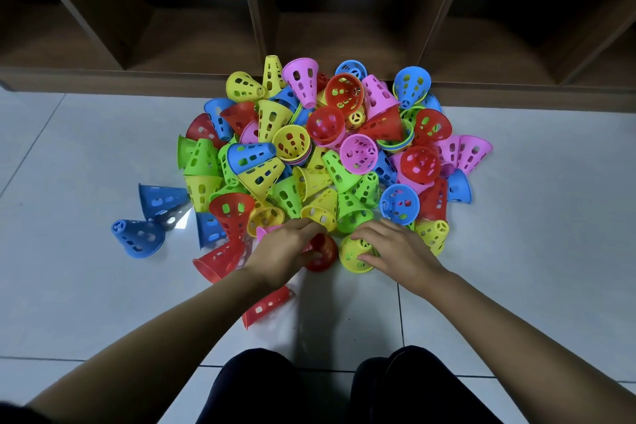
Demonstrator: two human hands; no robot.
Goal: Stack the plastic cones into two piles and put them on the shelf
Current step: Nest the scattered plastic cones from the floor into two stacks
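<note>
Left grip (282,248) closed round red cone (325,253); right grip (395,248) clasps yellow cone (354,255). Both at near edge of cone heap (309,148) on tiled floor (516,251), before wooden shelf (137,79).

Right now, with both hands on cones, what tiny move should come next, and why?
Probably lift the yellow perforated plastic cone in the right hand and nest it with the red perforated plastic cone that the left hand holds. Both lie side by side at the near edge of the jumbled heap of cones, so joining them looks easiest.
</note>
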